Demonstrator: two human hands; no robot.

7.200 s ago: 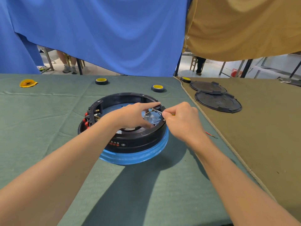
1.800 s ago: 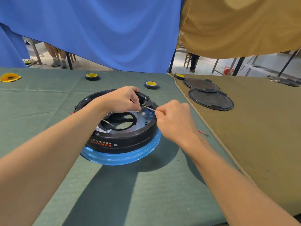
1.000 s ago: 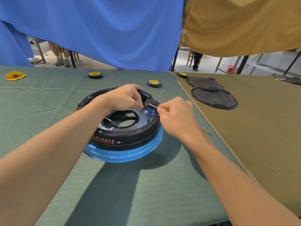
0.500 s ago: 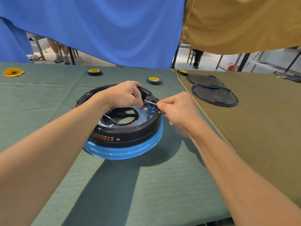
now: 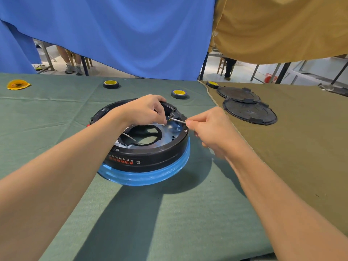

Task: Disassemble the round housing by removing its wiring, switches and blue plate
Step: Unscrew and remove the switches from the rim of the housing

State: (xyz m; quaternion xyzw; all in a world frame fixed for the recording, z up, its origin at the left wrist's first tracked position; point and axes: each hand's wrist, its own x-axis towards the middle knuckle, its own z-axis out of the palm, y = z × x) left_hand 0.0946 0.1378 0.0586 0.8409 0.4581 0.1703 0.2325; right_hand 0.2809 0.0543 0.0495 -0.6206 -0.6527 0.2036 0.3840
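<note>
- Round housing [image 5: 146,157]: a black ring seated on a blue film-wrapped base [image 5: 148,177]. It stands on the green table cloth [image 5: 150,213], directly ahead between both forearms.
- Blue plate [image 5: 170,133]: lies inside the ring around a large central opening.
- Switch block [image 5: 176,114]: black, mounted on the inner wall at the far right of the ring. Both hands meet at this point.
- Thin metal shaft [image 5: 178,120]: runs from the right fingertips leftward to the foot of the switch block. It cannot be told whether it is a tool tip or a lead.
- Right hand [image 5: 209,129]: outside the ring, just beside the right rim. Thumb and forefinger pinch the near end of the shaft, and the other fingers are curled under the palm. The forearm enters from the lower right.
- Left hand [image 5: 144,111]: reaches across the ring from the left, knuckles up, fingers curled down toward the switch block. The thumb tip is just beside the far end of the shaft. The hand hides whether the fingers clamp any part, so its grip cannot be told.
- Pale wire [image 5: 129,136]: lies at the left edge of the central opening, apart from both hands.
- Two black round lids [image 5: 249,113]: on the olive cloth to the right, well apart from the housing.
- Tape roll [image 5: 178,93]: on the green cloth beyond the housing.
</note>
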